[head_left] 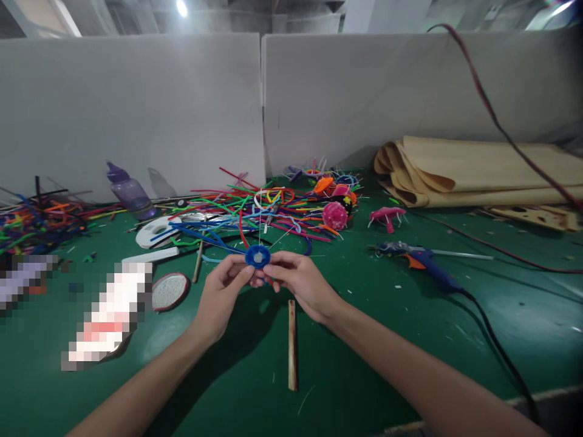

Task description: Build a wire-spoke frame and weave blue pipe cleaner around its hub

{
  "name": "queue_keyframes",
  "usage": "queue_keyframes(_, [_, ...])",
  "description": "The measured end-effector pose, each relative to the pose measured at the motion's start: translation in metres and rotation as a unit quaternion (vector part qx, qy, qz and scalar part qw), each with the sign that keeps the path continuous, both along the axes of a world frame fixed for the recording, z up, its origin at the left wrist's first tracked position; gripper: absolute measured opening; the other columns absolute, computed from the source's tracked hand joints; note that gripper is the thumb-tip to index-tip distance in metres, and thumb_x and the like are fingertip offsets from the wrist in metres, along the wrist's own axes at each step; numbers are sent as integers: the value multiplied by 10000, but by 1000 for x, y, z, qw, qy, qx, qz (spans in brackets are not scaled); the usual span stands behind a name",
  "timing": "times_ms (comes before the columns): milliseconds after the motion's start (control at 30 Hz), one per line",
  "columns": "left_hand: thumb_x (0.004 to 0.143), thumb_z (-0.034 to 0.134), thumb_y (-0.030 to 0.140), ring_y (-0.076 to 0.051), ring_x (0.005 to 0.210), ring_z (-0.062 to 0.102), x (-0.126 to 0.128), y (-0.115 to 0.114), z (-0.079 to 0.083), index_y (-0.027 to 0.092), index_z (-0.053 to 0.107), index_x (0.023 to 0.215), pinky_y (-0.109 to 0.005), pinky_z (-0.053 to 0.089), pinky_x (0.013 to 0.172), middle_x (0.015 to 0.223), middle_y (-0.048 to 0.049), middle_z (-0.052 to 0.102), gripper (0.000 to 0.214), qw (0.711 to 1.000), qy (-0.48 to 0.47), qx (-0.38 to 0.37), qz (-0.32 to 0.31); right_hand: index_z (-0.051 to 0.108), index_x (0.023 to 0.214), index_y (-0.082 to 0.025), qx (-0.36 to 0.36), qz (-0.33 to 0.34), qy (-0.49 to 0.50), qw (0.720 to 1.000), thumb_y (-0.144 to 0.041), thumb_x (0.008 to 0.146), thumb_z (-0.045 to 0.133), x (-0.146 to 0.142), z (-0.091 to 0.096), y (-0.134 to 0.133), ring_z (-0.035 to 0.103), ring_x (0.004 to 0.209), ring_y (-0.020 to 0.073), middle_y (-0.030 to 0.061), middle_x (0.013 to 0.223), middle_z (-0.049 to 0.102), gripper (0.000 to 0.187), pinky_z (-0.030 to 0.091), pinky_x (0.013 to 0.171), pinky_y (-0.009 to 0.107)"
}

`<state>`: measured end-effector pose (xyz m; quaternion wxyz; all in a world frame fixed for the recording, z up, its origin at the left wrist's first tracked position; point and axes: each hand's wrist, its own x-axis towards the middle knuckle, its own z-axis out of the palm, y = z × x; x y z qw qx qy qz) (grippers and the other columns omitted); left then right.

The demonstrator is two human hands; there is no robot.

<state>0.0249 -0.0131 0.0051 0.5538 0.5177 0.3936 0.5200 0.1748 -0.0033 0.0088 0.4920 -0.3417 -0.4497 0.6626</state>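
A small blue pipe-cleaner disc (pixel 257 257) with a pale centre is held up over the green table (pixel 346 340). My left hand (pixel 224 290) pinches its left edge with thumb and fingers. My right hand (pixel 300 282) pinches its right and lower edge. A thin white wire sticks up from the disc, and a red strand hangs just below it. Both hands are closed on the disc, a little above the table top.
A heap of coloured pipe cleaners (pixel 246 209) lies behind the hands, with finished fuzzy shapes (pixel 335 215). A blue glue gun (pixel 421 258) and its black cord lie to the right. A wooden stick (pixel 292 345), a purple bottle (pixel 128 190), rolled tan sheets (pixel 478 173) and white partition boards surround.
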Motion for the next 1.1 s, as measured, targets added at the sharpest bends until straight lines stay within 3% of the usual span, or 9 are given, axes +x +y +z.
queue_keyframes(1100, [857,484,271,-150,699,629,-1,-1,1,165,580,903,-269,476,629,759,-21,674,150,1000,5,10,-20,618,720,-159,-19,8,-20,1000,-281,664,689,-1,1,-1,513,607,93,-3,699,560,152,385,499,226])
